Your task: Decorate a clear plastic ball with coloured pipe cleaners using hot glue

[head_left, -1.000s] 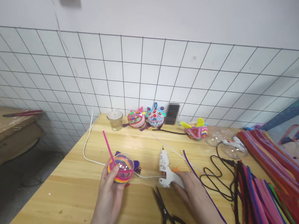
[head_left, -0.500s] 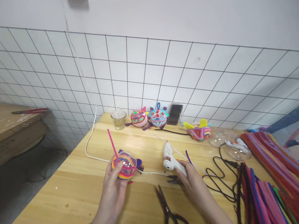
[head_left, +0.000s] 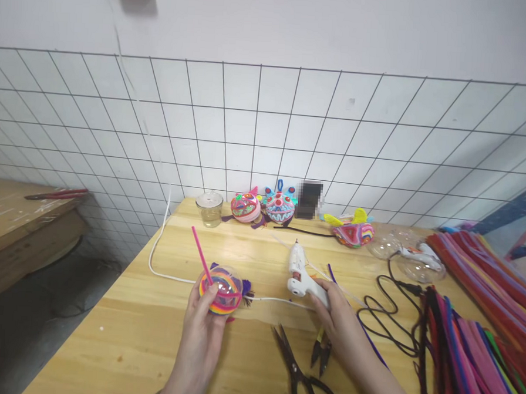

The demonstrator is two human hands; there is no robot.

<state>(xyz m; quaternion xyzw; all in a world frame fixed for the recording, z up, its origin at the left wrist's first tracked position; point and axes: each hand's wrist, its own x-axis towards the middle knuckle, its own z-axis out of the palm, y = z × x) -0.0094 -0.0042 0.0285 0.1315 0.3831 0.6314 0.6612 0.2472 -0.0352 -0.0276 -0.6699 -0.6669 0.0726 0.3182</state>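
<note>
My left hand point(head_left: 202, 317) is closed round a clear plastic ball point(head_left: 229, 286) wrapped with bands of orange, yellow, pink and purple pipe cleaner. A pink pipe cleaner point(head_left: 200, 252) sticks up from it by my thumb, and a dark purple tuft point(head_left: 246, 287) shows on its right side. My right hand point(head_left: 334, 309) grips the handle of a white glue gun point(head_left: 298, 269), its nozzle pointing up and away, apart from the ball. Just below that hand lies a dark-jawed tool point(head_left: 321, 350), partly hidden by it. Black scissors point(head_left: 295, 369) lie between my forearms, blades spread slightly.
Along the back stand a glass cup point(head_left: 209, 209), decorated balls point(head_left: 280, 205) and a pixelated dark object point(head_left: 309, 199). To the right are clear ball halves point(head_left: 420, 269), a second glue gun point(head_left: 423, 255), a black cord point(head_left: 387, 309) and bundled pipe cleaners point(head_left: 462, 348). A white cord point(head_left: 170, 276) crosses the table.
The dark-jawed tool by my right hand has swung from pointing left to pointing towards me. The glue gun has tilted a little more upright. My left hand still holds the ball, nearly unmoved.
</note>
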